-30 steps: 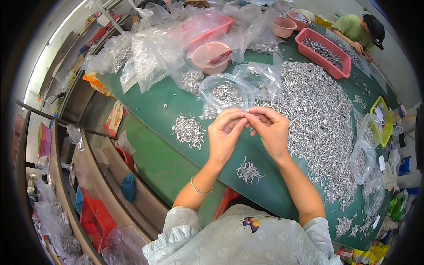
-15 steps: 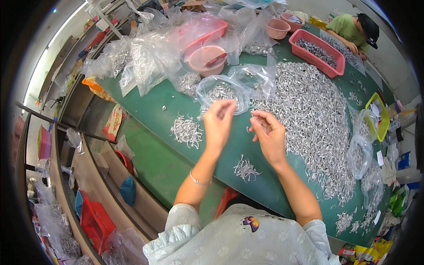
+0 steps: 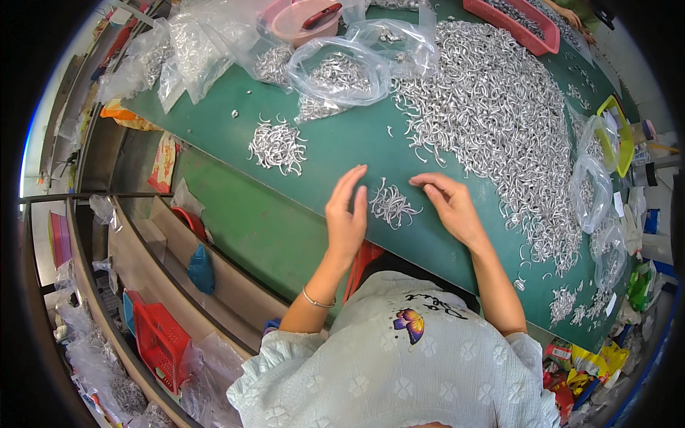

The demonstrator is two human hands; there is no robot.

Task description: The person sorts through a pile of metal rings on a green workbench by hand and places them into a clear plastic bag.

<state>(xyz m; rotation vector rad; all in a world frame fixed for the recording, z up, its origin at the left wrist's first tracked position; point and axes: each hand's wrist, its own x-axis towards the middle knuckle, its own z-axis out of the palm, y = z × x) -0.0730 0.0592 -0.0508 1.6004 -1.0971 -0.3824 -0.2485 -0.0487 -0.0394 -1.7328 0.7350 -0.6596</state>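
A small pile of silvery curved metal pieces lies near the front edge of the green table. My left hand is at the left of that pile, thumb apart from the fingers and nothing in it. On the other side, my right hand hovers with its fingers stretched toward the pile, also holding nothing. A second small pile sits farther left. Beyond my hands is an open clear plastic bag partly filled with such pieces. The large heap of the same pieces spreads over the right side.
A pink basket with more pieces stands at the far right, near a co-worker's arm. A pink bowl holds a red object. A yellow-green tray and plastic bags line the right edge. Shelving with a red basket is at left.
Both hands have come back from beside the open bag to the small pile near the table's front edge, and their fingers have spread. The whole view has tilted lower.
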